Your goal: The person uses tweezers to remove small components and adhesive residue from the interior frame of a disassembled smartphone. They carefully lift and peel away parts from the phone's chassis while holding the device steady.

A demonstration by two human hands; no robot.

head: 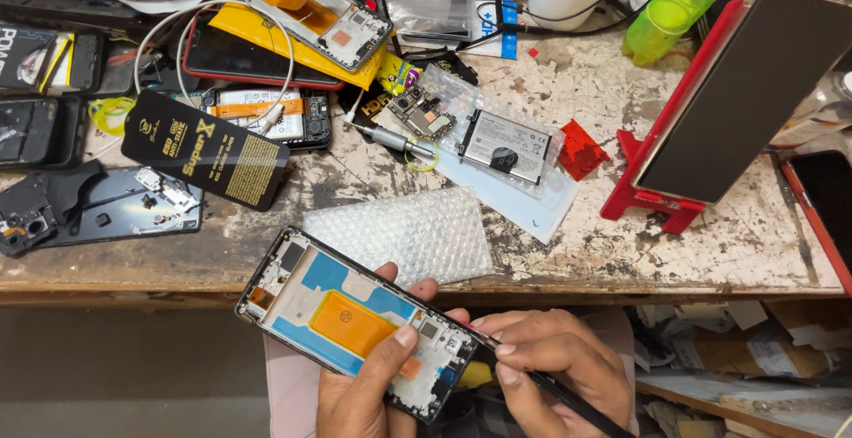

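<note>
Left hand (364, 385) grips an opened black phone frame with blue and orange inner parts (355, 323). Right hand (555, 367) is closed around a thin black tool (568, 398), below the front edge of the worn white tabletop (621, 252).

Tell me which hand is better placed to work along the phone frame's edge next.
Right, probably. The right hand holds a thin black tool with its tip at the phone frame edge, while the left hand is busy gripping the frame.

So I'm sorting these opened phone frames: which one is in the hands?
The frame with blue and orange film, held below the table edge by the left hand. The other lies on the bench, top left.
</note>
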